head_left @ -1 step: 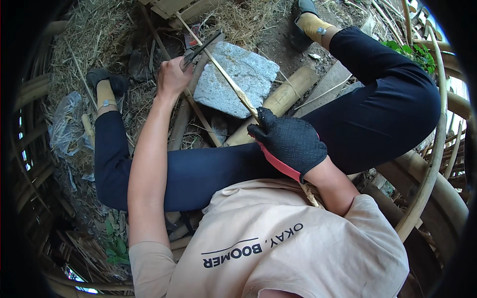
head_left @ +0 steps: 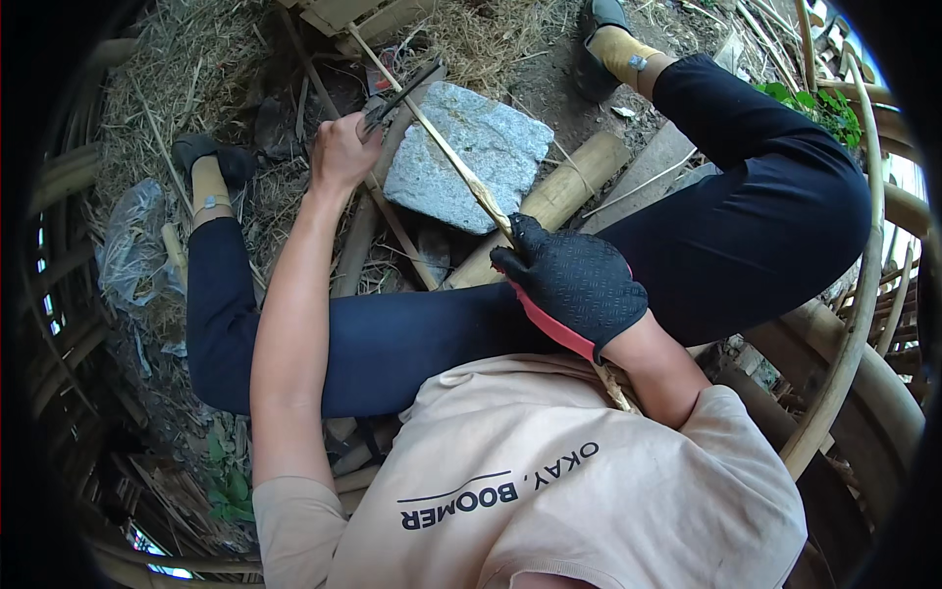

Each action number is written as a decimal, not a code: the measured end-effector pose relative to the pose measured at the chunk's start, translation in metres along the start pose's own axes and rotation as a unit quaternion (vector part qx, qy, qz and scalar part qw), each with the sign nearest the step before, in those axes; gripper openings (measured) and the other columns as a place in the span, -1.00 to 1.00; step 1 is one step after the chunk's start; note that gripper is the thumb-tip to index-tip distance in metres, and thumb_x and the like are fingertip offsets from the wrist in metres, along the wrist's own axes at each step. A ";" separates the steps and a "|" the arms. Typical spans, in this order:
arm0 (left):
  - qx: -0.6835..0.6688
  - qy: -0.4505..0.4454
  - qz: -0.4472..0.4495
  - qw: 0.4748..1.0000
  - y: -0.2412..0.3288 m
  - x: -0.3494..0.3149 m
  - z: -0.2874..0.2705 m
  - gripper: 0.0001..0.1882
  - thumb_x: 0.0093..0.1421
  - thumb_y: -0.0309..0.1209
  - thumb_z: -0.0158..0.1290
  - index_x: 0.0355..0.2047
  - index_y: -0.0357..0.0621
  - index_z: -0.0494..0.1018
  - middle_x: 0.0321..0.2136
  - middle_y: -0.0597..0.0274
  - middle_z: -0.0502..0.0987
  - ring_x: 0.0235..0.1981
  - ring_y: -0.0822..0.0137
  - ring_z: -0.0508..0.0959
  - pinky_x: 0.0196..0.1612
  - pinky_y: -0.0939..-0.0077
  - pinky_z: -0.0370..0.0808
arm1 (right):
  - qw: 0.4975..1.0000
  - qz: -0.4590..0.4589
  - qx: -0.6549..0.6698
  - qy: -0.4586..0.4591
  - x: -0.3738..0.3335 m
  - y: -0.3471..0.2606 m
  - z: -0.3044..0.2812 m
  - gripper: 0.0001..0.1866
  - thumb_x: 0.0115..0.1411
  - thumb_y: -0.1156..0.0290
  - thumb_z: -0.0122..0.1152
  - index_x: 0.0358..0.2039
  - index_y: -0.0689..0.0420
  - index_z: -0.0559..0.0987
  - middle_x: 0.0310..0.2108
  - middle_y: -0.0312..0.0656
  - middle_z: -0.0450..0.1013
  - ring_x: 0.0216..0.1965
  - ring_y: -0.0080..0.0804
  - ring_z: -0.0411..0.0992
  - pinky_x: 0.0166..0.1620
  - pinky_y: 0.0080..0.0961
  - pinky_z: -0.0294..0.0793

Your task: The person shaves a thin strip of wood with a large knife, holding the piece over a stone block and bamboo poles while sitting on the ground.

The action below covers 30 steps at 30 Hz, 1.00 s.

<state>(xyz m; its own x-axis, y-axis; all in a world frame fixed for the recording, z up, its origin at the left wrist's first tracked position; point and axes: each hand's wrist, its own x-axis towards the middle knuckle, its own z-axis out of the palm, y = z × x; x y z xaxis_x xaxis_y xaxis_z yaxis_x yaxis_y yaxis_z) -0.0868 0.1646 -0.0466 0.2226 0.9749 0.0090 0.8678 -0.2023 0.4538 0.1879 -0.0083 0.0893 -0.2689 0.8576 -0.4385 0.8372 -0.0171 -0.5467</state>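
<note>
My bare left hand [head_left: 343, 152] is closed round the handle end of a dark-bladed knife [head_left: 410, 90]. Its blade points up and right, meeting a long pale wooden stick [head_left: 446, 147] near the stick's far part; whether the edge presses into the wood I cannot tell. In a black textured glove with a pink-red side, my right hand [head_left: 579, 285] grips the same stick. The stick slants from the upper left, passes under the glove and shows again by my shirt. A rough grey stone block [head_left: 469, 155] lies beneath the stick, between my hands.
Beside the block lie a bamboo length [head_left: 579, 177] and thin wood strips. Straw [head_left: 481, 44] covers much of the ground. A crumpled clear plastic bag [head_left: 132, 245] is at the left. Bent bamboo poles [head_left: 849, 344] stand at the right. My legs are spread around the block.
</note>
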 end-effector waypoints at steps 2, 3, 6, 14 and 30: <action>0.000 -0.006 0.048 0.999 0.003 -0.007 -0.005 -0.79 0.11 -0.31 0.18 -0.48 -0.23 0.52 -0.56 -0.16 0.53 -0.41 -0.26 0.57 -0.36 -0.04 0.48 | 1.000 0.007 0.000 -0.004 -0.001 0.001 0.000 -0.65 0.36 0.13 0.08 -0.15 0.19 0.51 -0.48 0.12 0.57 -0.39 0.13 0.59 -0.28 0.01 0.55; 0.001 -0.011 0.096 0.995 0.004 -0.009 -0.006 -0.79 0.11 -0.31 0.18 -0.48 -0.23 0.52 -0.56 -0.16 0.54 -0.41 -0.26 0.57 -0.36 -0.04 0.48 | 1.000 0.007 0.004 -0.007 -0.001 0.002 0.000 -0.65 0.36 0.13 0.08 -0.14 0.19 0.51 -0.48 0.12 0.57 -0.39 0.13 0.59 -0.27 0.02 0.54; -0.020 0.032 0.005 0.999 -0.009 -0.006 0.000 -0.79 0.11 -0.31 0.17 -0.48 -0.22 0.51 -0.57 -0.15 0.53 -0.42 -0.25 0.57 -0.37 -0.02 0.48 | 1.000 0.004 0.004 -0.009 -0.001 -0.005 -0.003 -0.65 0.36 0.14 0.07 -0.14 0.20 0.51 -0.48 0.12 0.57 -0.39 0.14 0.59 -0.27 0.03 0.54; -0.001 0.022 0.037 0.999 0.003 -0.001 0.003 -0.78 0.13 -0.29 0.17 -0.46 -0.22 0.53 -0.54 -0.14 0.55 -0.38 -0.26 0.58 -0.33 -0.02 0.51 | 0.999 0.024 -0.006 -0.020 -0.001 0.000 -0.004 -0.58 0.35 0.04 0.14 0.04 0.08 0.51 -0.46 0.08 0.57 -0.40 0.11 0.58 -0.29 0.00 0.55; 0.018 0.055 -0.118 0.991 -0.040 0.012 0.011 -0.80 0.12 -0.30 0.16 -0.44 -0.20 0.54 -0.50 -0.11 0.59 -0.33 -0.22 0.60 -0.29 0.00 0.53 | 1.000 0.007 0.005 -0.013 0.001 -0.002 -0.001 -0.64 0.36 0.11 0.10 -0.07 0.15 0.51 -0.49 0.10 0.56 -0.41 0.10 0.59 -0.30 -0.02 0.55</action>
<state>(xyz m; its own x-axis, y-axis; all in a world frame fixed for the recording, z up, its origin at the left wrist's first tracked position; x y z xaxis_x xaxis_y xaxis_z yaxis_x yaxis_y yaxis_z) -0.1136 0.1838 -0.0748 -0.0362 0.9993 0.0045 0.9056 0.0309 0.4230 0.1866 -0.0071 0.0913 -0.2701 0.8432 -0.4648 0.8364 -0.0337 -0.5471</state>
